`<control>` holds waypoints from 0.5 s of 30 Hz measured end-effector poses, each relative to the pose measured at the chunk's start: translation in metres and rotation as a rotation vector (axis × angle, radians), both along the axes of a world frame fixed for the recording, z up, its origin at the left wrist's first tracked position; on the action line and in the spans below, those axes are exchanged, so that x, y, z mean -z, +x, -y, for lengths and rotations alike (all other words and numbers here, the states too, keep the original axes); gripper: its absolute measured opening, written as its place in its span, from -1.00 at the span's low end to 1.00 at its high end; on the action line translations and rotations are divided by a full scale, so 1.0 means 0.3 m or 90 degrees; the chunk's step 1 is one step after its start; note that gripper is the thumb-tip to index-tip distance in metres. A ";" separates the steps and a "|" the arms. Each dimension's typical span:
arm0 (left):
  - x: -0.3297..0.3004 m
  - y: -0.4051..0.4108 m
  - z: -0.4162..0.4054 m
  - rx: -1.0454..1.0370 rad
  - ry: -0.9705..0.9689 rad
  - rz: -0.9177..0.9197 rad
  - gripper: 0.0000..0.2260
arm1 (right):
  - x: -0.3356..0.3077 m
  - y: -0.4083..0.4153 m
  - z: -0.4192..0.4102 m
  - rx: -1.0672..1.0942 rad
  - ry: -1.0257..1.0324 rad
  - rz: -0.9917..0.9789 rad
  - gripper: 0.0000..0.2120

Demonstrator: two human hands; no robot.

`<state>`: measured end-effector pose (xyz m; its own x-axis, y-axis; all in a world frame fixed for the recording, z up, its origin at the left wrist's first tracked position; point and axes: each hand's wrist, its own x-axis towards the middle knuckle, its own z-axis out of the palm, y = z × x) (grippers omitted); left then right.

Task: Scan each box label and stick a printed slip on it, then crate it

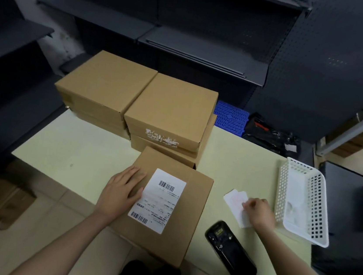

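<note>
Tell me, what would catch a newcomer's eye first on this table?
Probably the cardboard box nearest the person, with its white barcode label on top and the left hand resting flat beside the label. Behind it stand two stacks of plain boxes. To the right, the right hand fingers paper slips, between a black scanner and a white basket.

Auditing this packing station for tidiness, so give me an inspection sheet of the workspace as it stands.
Surface: pale green table, boxes at its far side.
Job's things: labelled box overhanging the near edge; black scanner lying flat; slips; stacked boxes.
Clutter: white basket; black bag behind the table.
Grippers: left hand flat on the labelled box; right hand fingering the slips.
Cables: nothing seen.
Surroundings: dark shelving; blue crate.
</note>
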<state>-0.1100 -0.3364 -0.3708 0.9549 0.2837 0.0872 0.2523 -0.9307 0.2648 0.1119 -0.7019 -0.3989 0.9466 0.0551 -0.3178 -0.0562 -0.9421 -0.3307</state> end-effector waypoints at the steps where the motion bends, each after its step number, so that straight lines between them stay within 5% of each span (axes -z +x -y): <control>1: -0.001 0.001 0.000 0.000 0.000 0.000 -0.52 | 0.003 0.008 0.007 -0.005 -0.001 0.001 -0.82; 7: -0.006 0.005 0.006 -0.009 0.004 0.004 -0.52 | 0.000 0.012 0.020 -0.019 -0.026 0.016 -0.75; 15: -0.029 0.002 0.015 -0.002 0.028 -0.035 -0.54 | -0.118 -0.034 -0.046 0.035 0.115 0.050 -0.79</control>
<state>-0.1095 -0.3410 -0.3620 0.9579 0.2834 0.0469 0.2680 -0.9405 0.2088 0.1017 -0.6880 -0.3634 0.9714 0.0512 -0.2320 -0.0737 -0.8635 -0.4990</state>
